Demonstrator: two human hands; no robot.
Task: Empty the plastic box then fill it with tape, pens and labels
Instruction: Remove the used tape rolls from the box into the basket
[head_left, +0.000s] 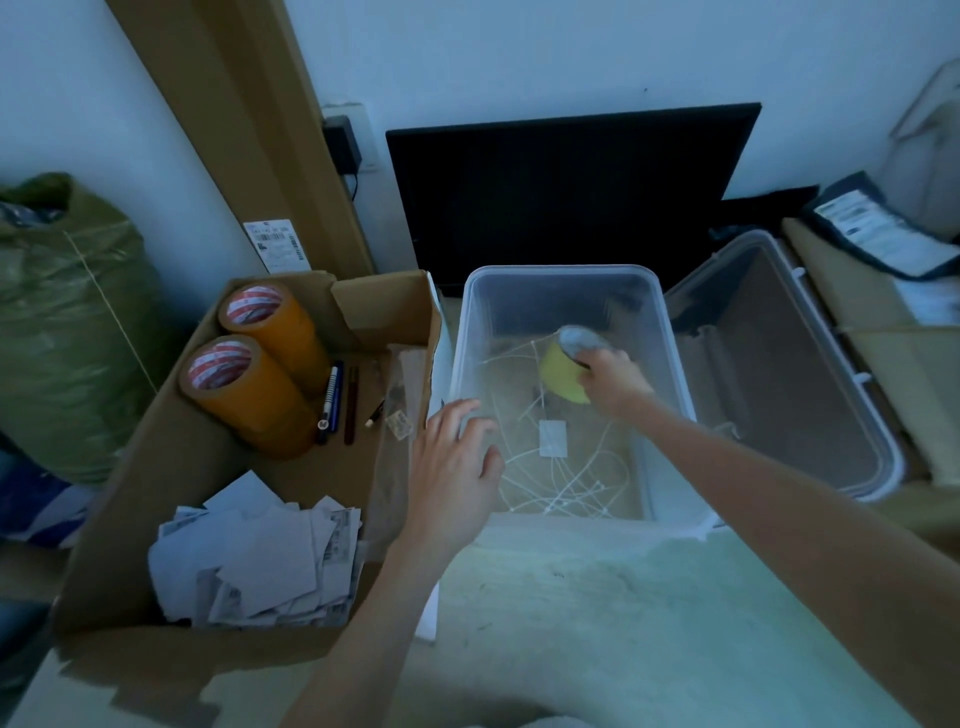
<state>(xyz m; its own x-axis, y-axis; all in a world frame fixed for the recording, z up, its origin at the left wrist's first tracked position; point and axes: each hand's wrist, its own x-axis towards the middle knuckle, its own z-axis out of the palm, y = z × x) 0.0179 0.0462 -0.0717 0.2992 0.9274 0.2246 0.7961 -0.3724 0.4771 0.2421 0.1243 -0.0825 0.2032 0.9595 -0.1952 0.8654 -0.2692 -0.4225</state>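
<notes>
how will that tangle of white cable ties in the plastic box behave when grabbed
The white cable ties look thin and springy, so probably light and floppy. They lie crisscrossed on the plastic box floor, so several would likely lift together as a snagged clump, and loose ones may slip out.

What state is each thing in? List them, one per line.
plastic box: open, lid off, cords inside
lid: off, beside box
yellow roll: gripped inside box
right hand: gripping roll
left hand: open, on box rim
cardboard box: open, holding tape, pens, labels
</notes>
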